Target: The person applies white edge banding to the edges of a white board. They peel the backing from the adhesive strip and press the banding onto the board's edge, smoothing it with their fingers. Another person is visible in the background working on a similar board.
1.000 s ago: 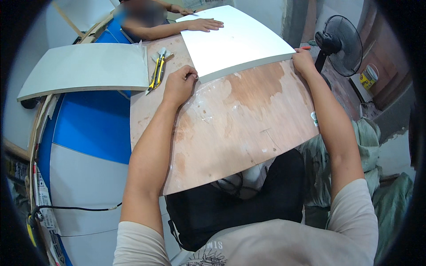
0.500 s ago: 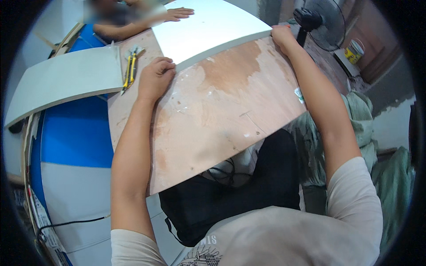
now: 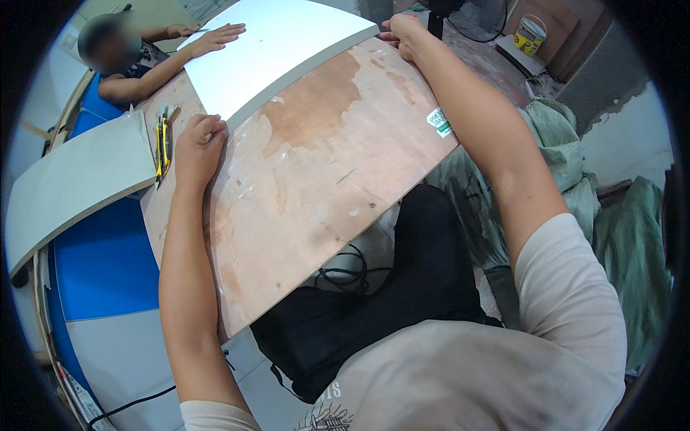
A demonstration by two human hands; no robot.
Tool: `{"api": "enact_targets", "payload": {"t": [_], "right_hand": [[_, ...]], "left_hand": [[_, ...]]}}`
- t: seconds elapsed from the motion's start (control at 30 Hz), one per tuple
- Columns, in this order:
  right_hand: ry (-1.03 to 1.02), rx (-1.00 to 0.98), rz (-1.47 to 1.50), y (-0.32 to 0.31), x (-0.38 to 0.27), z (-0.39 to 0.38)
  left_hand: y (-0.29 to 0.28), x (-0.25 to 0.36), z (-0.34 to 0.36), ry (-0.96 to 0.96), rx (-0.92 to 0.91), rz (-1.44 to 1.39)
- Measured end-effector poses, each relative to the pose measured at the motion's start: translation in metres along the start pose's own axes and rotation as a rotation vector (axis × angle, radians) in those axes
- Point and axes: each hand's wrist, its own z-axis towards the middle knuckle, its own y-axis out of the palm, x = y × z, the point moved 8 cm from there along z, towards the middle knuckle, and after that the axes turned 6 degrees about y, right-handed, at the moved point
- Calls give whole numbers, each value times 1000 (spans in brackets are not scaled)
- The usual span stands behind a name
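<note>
While the left hand (image 3: 198,144) lay curled, knuckles down, against the near edge of the white panel (image 3: 277,50), the right hand (image 3: 404,32) gripped that same edge at its far corner. Both rested on the stained plywood worktop (image 3: 309,187). Just left of the left hand lay a yellow utility knife (image 3: 162,147), and beyond it another person's hand (image 3: 219,36) pressed flat on the panel

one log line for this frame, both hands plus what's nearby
left hand: on white board near edge | right hand: gripping board corner | plywood sheet beneath | yellow cutter beside left hand | co-worker's hand on board
</note>
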Motion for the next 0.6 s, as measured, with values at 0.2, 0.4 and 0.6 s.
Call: {"api": "enact_targets", "payload": {"t": [0.2, 0.4, 0.6], "right_hand": [[7, 13, -41, 2, 0, 2], [-27, -21, -81, 3, -1, 4], [-128, -27, -164, -12, -3, 57]], "left_hand": [[-1, -2, -4, -3, 36, -43], [0, -4, -4, 9, 49, -73], [1, 6, 6, 46, 62, -108]]}}
